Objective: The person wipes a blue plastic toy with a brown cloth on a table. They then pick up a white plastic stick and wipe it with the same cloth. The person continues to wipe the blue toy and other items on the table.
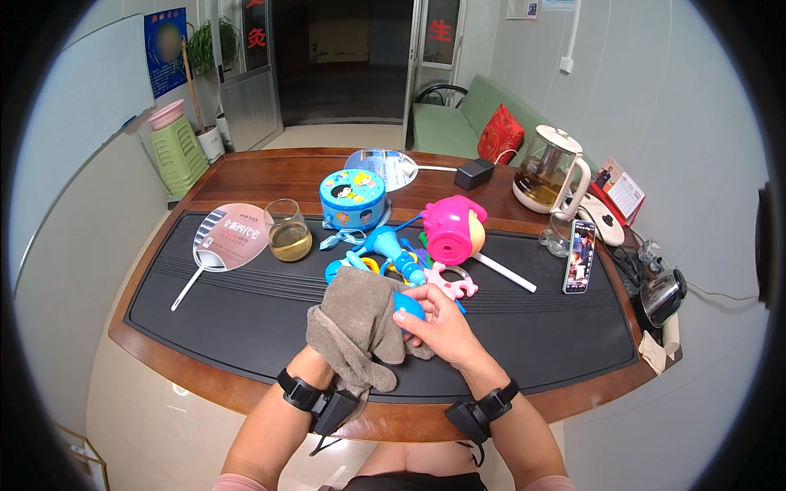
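My right hand [445, 328] grips a smooth, rounded blue plastic piece [408, 305] between thumb and fingers. A grey-brown towel [362, 307] drapes over my left hand, covering its fingers; only the left wrist [312, 367] shows below it. The towel lies against the left side of the blue piece. Just beyond are several plastic toys: a blue trumpet-shaped toy [393, 248], a pink ring-shaped rattle [451, 282] and a pink toy hammer head [451, 230] with a white handle [506, 273].
A blue cartoon drum [353, 199] stands behind the toys. To the left are a glass of yellowish liquid [290, 239] and a hand fan [232, 239]. At right are a glass kettle [546, 172], a propped phone [579, 256] and a clear glass cup [556, 236].
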